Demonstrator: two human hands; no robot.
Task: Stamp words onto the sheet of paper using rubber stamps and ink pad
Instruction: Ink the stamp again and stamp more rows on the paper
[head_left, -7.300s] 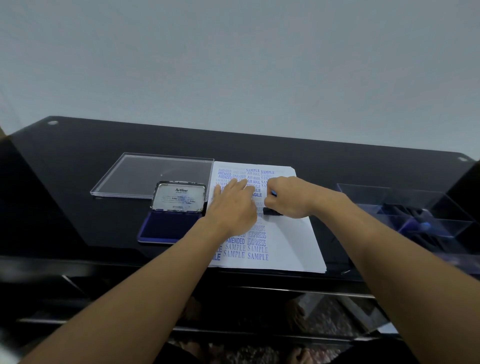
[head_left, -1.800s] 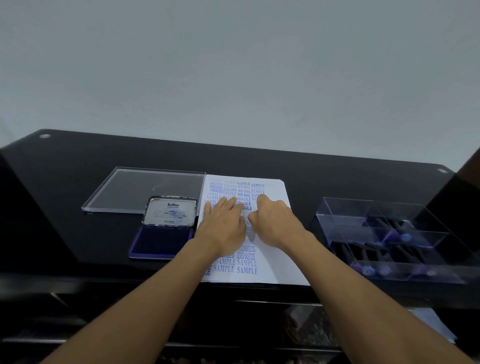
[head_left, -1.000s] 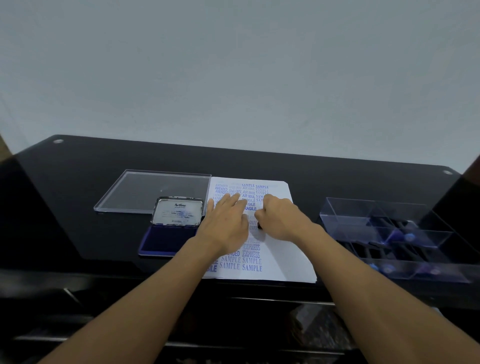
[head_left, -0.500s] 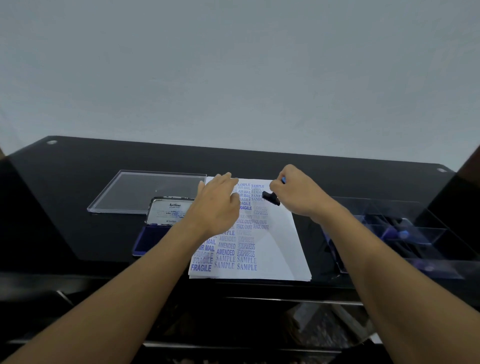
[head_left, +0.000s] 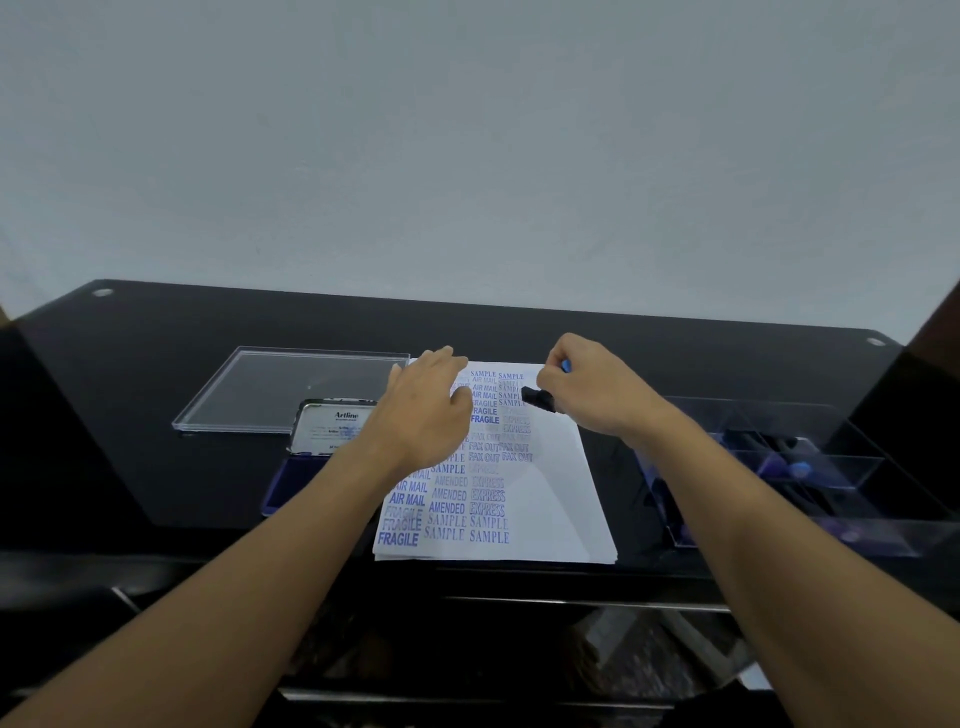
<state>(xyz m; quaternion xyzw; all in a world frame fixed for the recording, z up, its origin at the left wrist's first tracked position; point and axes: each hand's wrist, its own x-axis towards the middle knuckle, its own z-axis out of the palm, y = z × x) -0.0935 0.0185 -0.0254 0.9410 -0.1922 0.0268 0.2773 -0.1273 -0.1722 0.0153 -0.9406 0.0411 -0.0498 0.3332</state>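
A white sheet of paper (head_left: 561, 499) covered with rows of blue stamped words lies on the black glass table (head_left: 156, 364). My left hand (head_left: 423, 415) hovers over the sheet's upper left part, fingers relaxed. My right hand (head_left: 592, 389) grips a black rubber stamp (head_left: 537, 399) with a blue top, lifted and tilted above the sheet's upper right. An open blue ink pad (head_left: 317, 452) with its Artline lid raised sits left of the paper, partly hidden by my left forearm.
A clear plastic lid (head_left: 275, 389) lies flat behind the ink pad. A clear compartment tray (head_left: 810, 478) holding several more stamps stands at the right. The table's front edge runs just below the paper.
My right hand has lifted the stamp off the paper and moved it up and right. My left hand has lifted from pressing the sheet and shifted slightly left.
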